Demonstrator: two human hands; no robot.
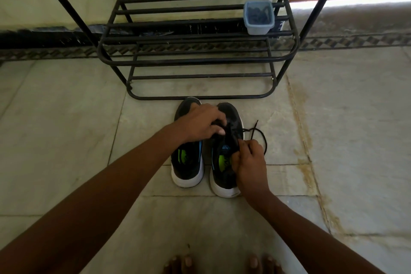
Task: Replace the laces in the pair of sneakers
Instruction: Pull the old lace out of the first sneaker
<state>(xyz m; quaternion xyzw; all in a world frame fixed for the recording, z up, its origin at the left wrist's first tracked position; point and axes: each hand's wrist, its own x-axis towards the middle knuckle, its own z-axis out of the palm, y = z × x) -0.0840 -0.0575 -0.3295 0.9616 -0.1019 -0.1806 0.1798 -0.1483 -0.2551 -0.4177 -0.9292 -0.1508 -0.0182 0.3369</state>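
Hands [200, 123] [250, 161] in pinching grip, seemingly both on right sneaker's [226, 151] thin black lace [259, 133].

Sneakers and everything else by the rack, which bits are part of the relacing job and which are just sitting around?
Part of the job:
right sneaker
left sneaker
black lace
left hand
right hand
blue tub, possibly spare laces

Just there:
black shoe rack
floor tiles

On the tongue of the right sneaker [224, 162], between my two hands, I can read blue letters that look like "AIP", seen upside down from where I stand. The green marks on both insoles are too blurred for me to read.
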